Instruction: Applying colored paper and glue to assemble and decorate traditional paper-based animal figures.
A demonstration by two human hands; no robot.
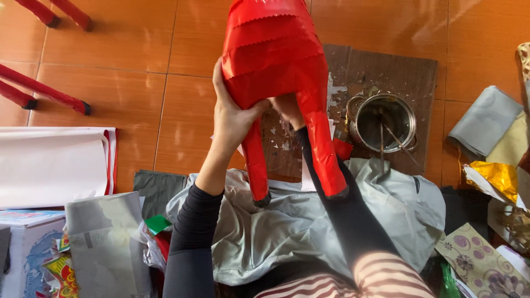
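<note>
Holding a red paper-covered figure (273, 60) up over the lap, the person's left hand (234, 118) grips it from the left side: the palm lies against its lower body and the fingers (220, 83) are closed along the flank. The right hand (288, 109) is tucked under the figure between its two red legs; only part of it shows, and whether its fingers are curled shut or spread cannot be told. The right arm, in a black sleeve, rises to it from below.

The figure is upright in the upper middle of the view, held clear of the floor. Its body is wrapped in overlapping strips of glossy red paper with scalloped edges. Two legs hang down, each ending in a dark tip, above a grey cloth (309, 221) spread across the lap.

Beyond the figure, a brown board (386, 66) flecked with paper scraps lies on the orange tiled floor (138, 66). A metal pot (385, 121) stands on the board with thin sticks in it. Red chair legs (44, 91) stand at the upper left. A white roll of paper (49, 165) lies at the left, with printed papers just below it. Gold foil (499, 176), grey sheets and patterned paper (480, 262) are heaped at the right.
</note>
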